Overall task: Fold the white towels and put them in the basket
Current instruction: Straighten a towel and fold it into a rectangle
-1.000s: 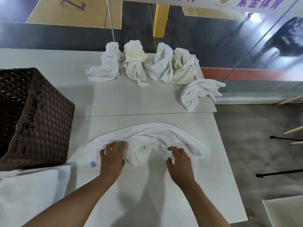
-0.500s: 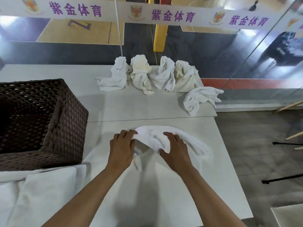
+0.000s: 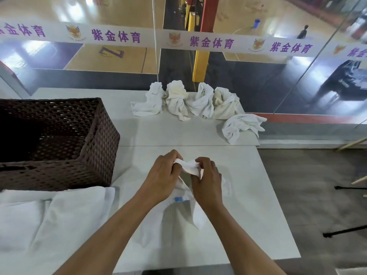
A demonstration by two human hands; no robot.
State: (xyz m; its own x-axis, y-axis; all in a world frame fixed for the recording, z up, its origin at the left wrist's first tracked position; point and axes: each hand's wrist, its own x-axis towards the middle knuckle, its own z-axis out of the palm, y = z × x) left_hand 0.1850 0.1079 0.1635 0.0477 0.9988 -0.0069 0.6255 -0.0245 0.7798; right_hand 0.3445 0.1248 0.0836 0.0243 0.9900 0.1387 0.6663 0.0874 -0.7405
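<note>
A white towel with a small blue tag hangs from both my hands above the near part of the white table. My left hand and my right hand pinch its bunched top edge close together. The dark brown woven basket stands at the left, its inside dark. Several crumpled white towels sit in a row at the far edge, one more near the right corner. A white towel lies spread at the near left, in front of the basket.
A glass wall with a printed banner runs behind the table. The table's right edge drops to a grey floor, where dark rods and wooden sticks lie. A seam crosses the tabletop.
The towel lay spread on the table a second ago. Both hands gathered its far edge, came together and lifted it, so it now hangs bunched. The camera tilted up.
</note>
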